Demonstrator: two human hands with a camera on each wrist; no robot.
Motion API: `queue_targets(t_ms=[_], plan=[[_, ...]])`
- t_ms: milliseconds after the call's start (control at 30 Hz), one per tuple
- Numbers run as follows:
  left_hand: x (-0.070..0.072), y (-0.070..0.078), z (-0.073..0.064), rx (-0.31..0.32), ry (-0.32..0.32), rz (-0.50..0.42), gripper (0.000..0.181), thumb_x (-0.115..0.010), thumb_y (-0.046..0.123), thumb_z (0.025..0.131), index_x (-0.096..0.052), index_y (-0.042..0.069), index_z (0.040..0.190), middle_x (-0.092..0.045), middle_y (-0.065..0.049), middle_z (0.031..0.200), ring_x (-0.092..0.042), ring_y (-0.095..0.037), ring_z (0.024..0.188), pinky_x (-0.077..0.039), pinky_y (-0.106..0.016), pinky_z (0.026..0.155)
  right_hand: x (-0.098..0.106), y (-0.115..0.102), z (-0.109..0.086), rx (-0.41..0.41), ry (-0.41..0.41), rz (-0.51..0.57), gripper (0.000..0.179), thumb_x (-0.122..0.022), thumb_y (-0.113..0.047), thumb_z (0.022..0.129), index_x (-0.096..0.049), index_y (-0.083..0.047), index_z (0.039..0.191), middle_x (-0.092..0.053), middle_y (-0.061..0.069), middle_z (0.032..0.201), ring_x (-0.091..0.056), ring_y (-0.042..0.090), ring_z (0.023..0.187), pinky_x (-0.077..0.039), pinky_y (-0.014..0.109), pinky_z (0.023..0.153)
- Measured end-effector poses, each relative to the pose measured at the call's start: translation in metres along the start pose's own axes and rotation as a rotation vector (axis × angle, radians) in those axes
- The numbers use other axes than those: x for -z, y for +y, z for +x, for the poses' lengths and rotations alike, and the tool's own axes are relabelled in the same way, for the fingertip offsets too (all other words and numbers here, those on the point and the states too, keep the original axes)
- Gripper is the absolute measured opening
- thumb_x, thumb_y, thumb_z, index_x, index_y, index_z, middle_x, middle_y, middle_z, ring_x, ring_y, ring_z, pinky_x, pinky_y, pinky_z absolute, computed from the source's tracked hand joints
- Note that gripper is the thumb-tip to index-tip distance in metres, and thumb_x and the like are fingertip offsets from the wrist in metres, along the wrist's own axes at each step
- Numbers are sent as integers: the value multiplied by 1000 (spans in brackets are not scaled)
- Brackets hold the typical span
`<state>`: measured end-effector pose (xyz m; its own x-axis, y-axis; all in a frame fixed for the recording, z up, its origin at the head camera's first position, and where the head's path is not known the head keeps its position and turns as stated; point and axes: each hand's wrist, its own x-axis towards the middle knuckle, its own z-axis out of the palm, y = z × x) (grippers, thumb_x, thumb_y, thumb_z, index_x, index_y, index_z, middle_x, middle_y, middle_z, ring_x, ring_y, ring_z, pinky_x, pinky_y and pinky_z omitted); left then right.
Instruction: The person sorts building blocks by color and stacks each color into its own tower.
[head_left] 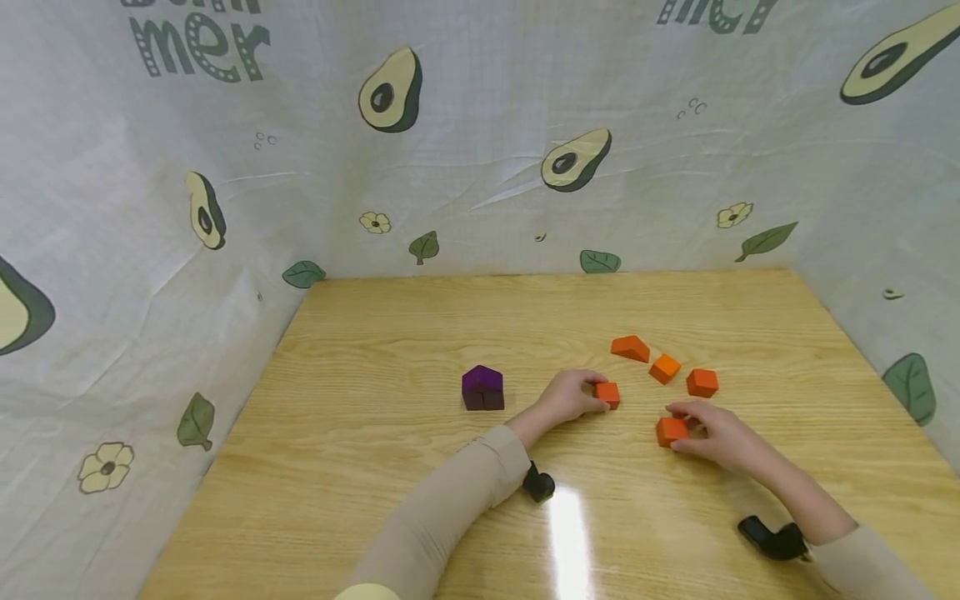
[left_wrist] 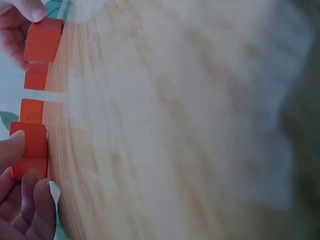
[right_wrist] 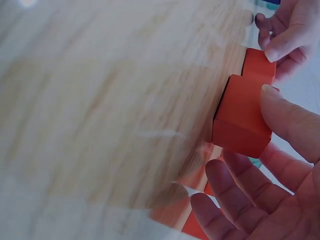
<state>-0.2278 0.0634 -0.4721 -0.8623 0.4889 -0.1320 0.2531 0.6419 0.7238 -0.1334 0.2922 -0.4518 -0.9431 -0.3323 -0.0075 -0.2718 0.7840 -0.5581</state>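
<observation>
Red in both pinches

From afar I see a purple stack (head_left: 483, 388) on the wooden table (head_left: 337, 467); right of it, the left hand (head_left: 568, 396) pinching a small red block (head_left: 609, 396); behind, an orange-red wedge (head_left: 631, 348) and orange cube (head_left: 665, 368); the right hand (head_left: 712, 433) pinching a red cube (head_left: 670, 432), a loose red block (head_left: 702, 383) farther back.

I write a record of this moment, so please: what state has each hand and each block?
Left hand, pinching a red-orange block
Right hand, pinching a second red-orange block
Purple blocks, grouped, touching
Orange wedge, lying loose
Lighter orange cube, loose, turned askew
Rightmost cube, loose, ungripped
</observation>
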Motion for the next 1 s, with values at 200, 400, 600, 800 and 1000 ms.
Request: queue_targets(t_ms=[200,400,600,800,1000], plan=[[2,-1,-4,17,2,24,40,-77,26,74,-66,19,112,-62,3,116,-53,-10,109,-40,-20,89,-1,-1,0,4,-7,-4,54,-73,-24,77,-55,6,118,-59,18,110,-57,26,89,-47,34,73],[4,-5,-10,25,1,31,39,-77,27,74,-66,20,111,-63,5,113,-53,-10,107,-41,-22,89,-2,-1,0,4,-9,-13,50,-73,-22,77,-57,5,116,-60,18,109,-57,24,88,-47,32,72],[7,-7,-18,10,-17,32,37,-77,27,74,-67,19,108,-64,5,109,-55,-9,103,-41,-21,86,-2,0,0,-3,-7,-31,48,-74,-21,76,-58,5,114,-60,17,107,-56,23,86,-47,32,71],[11,-7,-28,-12,-63,60,33,-77,27,74,-66,21,104,-64,7,107,-55,-7,100,-41,-20,85,-1,1,1,-7,-7,-28,44,-74,-20,76,-60,3,111,-62,12,103,-56,19,84,-47,31,70],[13,-9,-36,-26,-112,81,33,-77,28,74,-65,21,104,-64,9,104,-55,-5,98,-41,-19,86,-2,0,1,-11,-2,-30,42,-74,-19,75,-60,2,109,-62,11,101,-56,20,84,-47,31,70]])
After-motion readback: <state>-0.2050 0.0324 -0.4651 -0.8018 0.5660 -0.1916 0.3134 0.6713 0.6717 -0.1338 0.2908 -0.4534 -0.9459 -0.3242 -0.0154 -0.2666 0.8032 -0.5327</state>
